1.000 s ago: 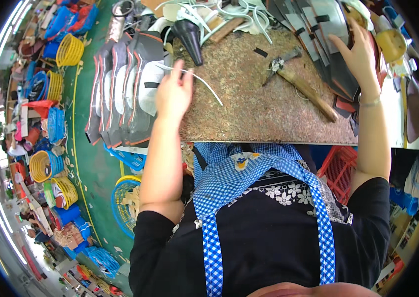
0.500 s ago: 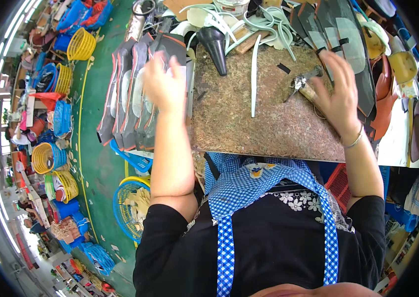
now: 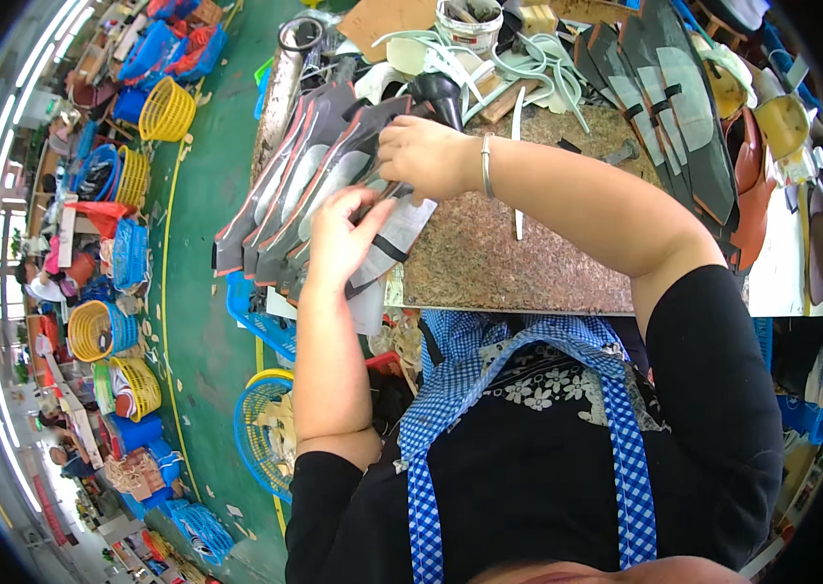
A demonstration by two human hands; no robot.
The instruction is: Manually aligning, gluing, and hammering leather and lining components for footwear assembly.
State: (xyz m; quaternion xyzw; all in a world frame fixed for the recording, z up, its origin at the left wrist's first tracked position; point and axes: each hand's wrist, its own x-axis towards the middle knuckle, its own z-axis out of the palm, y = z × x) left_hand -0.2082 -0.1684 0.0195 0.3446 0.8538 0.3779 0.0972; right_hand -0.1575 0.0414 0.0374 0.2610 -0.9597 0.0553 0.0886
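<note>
Hands both on the sole pieces: left hand (image 3: 339,243) pressing the fanned row (image 3: 304,185) at the stone bench (image 3: 509,253) edge, right hand (image 3: 421,156) pinching one piece; another row (image 3: 674,97) waits, sorting seemingly midway.

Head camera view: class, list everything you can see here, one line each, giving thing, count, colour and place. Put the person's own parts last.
Workbench: one, speckled brown top, centre.
Sole pieces, left stack: several, dark with grey centres, fanned over the bench's left edge.
Sole pieces, right stack: several, dark and grey, upper right.
Pale green strips: a tangle, top centre.
White tub: one, top centre.
Yellow baskets: several, on the green floor at left.
Blue baskets: several, floor at left.
Checked apron: one, blue and white, over a black top.
Bracelet: one, silver, right wrist.
Left hand: on the left stack.
Right hand: on the left stack, above the left hand.
</note>
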